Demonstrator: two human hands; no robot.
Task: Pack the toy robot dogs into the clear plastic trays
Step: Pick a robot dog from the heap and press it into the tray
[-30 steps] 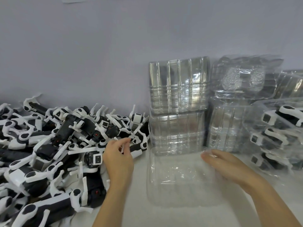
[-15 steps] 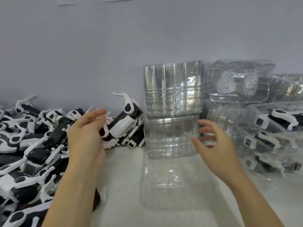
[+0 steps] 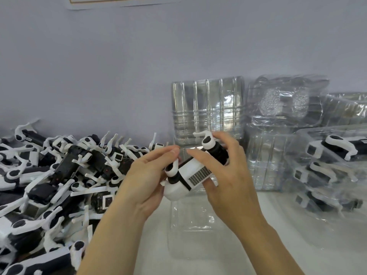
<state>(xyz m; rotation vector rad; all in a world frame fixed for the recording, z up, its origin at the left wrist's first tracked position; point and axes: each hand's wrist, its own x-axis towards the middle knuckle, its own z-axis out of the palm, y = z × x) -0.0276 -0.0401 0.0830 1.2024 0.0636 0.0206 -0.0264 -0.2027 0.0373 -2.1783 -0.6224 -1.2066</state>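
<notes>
A black and white toy robot dog (image 3: 190, 175) is held in the air between both hands, above an empty clear plastic tray (image 3: 194, 233) lying flat on the white table. My left hand (image 3: 147, 183) grips the dog's white lower end and one leg. My right hand (image 3: 224, 175) holds its body and upper legs from the right. A big heap of loose toy dogs (image 3: 59, 179) covers the table at the left.
Stacks of empty clear trays (image 3: 207, 108) stand against the wall behind my hands. More clear packaging (image 3: 286, 102) sits to their right. Packed trays with toy dogs (image 3: 333, 167) are piled at the far right. A pale wall closes the back.
My left hand lifted a toy dog out of the heap and carried it right, over the empty tray. My right hand rose from the tray and took hold of the dog too.
</notes>
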